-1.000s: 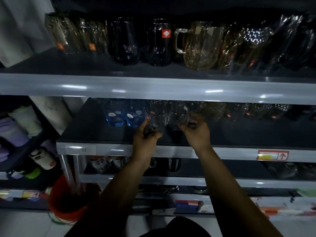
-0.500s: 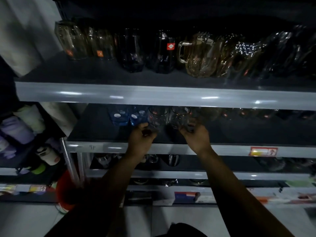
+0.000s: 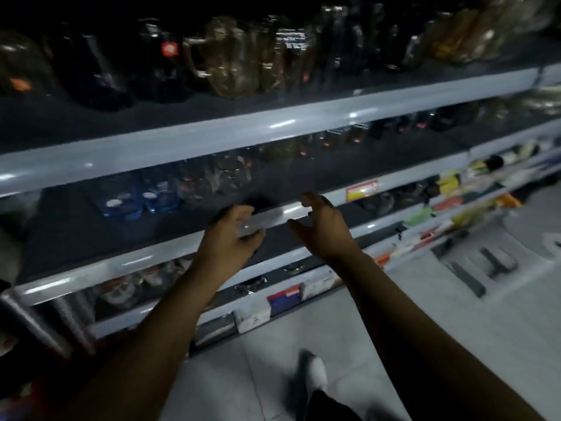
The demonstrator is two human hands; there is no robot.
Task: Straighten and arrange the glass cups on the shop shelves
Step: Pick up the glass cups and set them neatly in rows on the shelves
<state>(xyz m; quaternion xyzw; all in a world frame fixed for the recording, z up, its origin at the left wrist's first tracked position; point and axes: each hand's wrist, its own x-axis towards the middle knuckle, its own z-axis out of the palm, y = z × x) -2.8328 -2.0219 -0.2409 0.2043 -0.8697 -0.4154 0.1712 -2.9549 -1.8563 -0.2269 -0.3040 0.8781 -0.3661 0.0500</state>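
**Hands free at the shelf lip, cups waiting behind**

The left hand (image 3: 229,238) and right hand (image 3: 323,227) hang apart, side by side, just in front of the middle shelf (image 3: 145,262) lip. Fingers are loosely curled w/ nothing in them, as far as the blur lets me judge. Whether the left one touches the lip, can't tell.

The clear glass cups (image 3: 218,180) stand behind the hands and a bit left, toward the back of that shelf, packed close. The blue cups (image 3: 136,200) sit just left of them. More glassware runs off to the right in a dim row, too smeared to sort out.

The step in hand is prob. reaching in for the next cups to square up. To do it well:
- go in low under the upper shelf (image 3: 212,132)
- take each cup round the body, not the rim
- slide rather than lift
- keep fronts in one line parallel to the lip, stickers facing out
- leave a sliver btwn neighbours, since glass on glass chips

The clear cups look like short see-through tumblers, some w/ a small reddish sticker. They are likely light and slick.
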